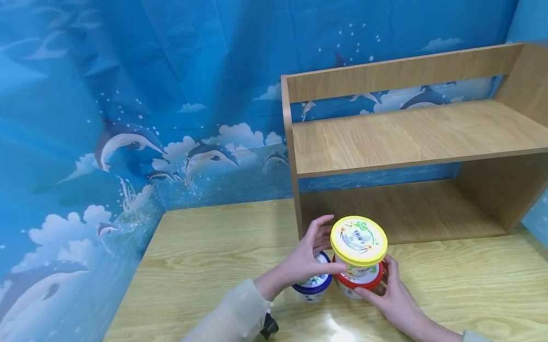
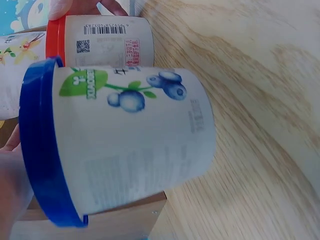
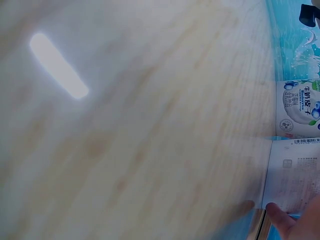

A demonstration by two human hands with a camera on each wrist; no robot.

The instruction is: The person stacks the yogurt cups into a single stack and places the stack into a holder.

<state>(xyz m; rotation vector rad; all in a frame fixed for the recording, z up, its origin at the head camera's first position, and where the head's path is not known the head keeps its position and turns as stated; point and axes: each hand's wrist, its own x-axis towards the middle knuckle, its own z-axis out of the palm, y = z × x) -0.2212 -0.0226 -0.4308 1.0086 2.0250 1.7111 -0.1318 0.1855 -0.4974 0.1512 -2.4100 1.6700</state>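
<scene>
A tub with a yellow lid (image 1: pixel 359 241) sits over a tub with a red lid (image 1: pixel 361 282), overlapping its top in the head view. My left hand (image 1: pixel 312 254) holds the yellow-lidded tub from the left, thumb along its near side. Around the red-lidded tub curls my right hand (image 1: pixel 392 294), with the thumb in front and the fingers at the far right. Just left of it, partly under my left wrist, stands a tub with a blue lid (image 1: pixel 313 285). The left wrist view shows blueberries printed on this blue-lidded tub (image 2: pixel 135 135) and a barcode on the red-lidded one (image 2: pixel 110 40).
A wooden two-tier shelf (image 1: pixel 429 134) stands on the table right behind the tubs. The wood-grain table (image 1: pixel 203 255) extends to both sides. A blue dolphin-print curtain (image 1: pixel 98 100) hangs behind. A small black object (image 1: pixel 269 325) shows at my left sleeve.
</scene>
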